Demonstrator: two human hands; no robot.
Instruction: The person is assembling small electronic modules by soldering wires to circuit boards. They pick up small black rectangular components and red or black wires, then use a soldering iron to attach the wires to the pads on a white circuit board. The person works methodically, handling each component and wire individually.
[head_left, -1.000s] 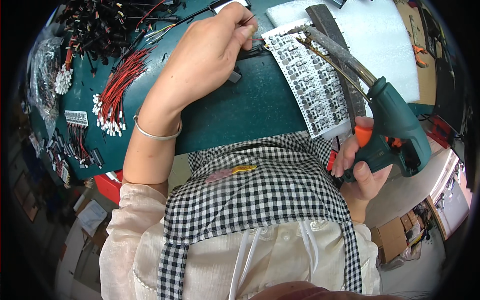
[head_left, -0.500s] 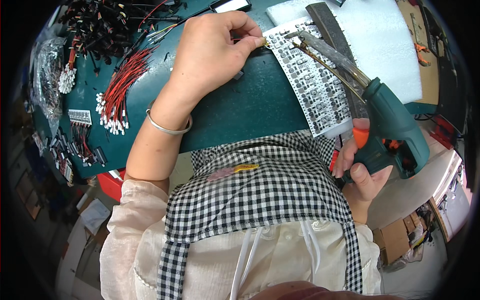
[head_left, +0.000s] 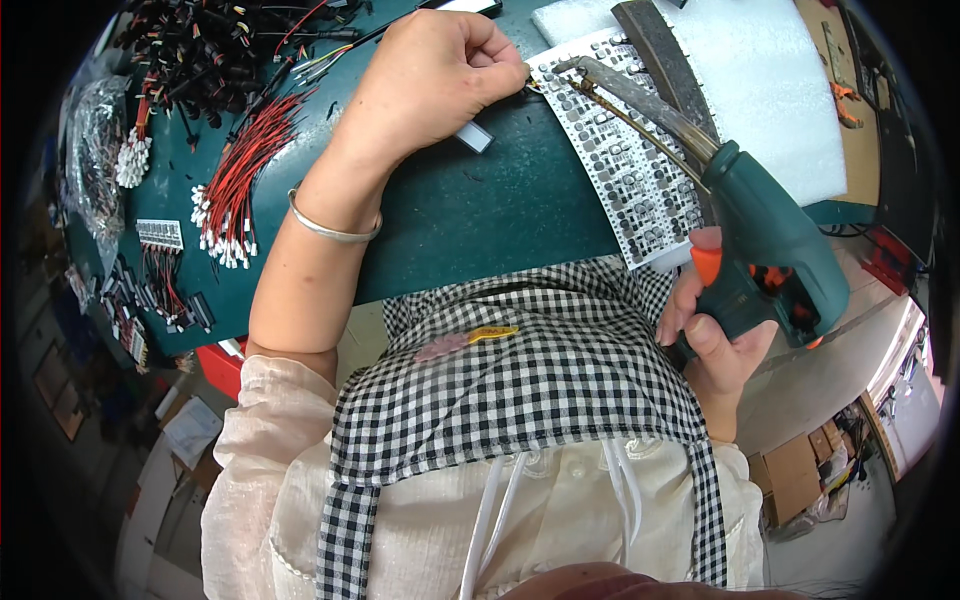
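Note:
My left hand (head_left: 430,85) is closed in a pinch at the left edge of a white circuit board panel (head_left: 625,160), which is covered with rows of small dark and grey components. Thin wire ends (head_left: 535,88) show just past the fingertips, against the panel edge; the rest is hidden by the hand. My right hand (head_left: 715,345) is wrapped round the grip of a green soldering gun (head_left: 775,230) with an orange trigger. Its metal tip and thin feed tube point left over the panel, near my left fingertips. A small grey rectangular piece (head_left: 475,137) lies under my left wrist.
A dark bar (head_left: 665,60) lies across the panel, on a white foam sheet (head_left: 790,110). Bundled red and black wires (head_left: 250,150) with white connectors, a heap of black cables (head_left: 210,50) and a clear plastic bag (head_left: 95,170) occupy the left of the green table (head_left: 490,220).
My left hand has shifted slightly up, uncovering more of the grey piece. The soldering gun has moved a little left and up, its tip nearer my left fingertips.

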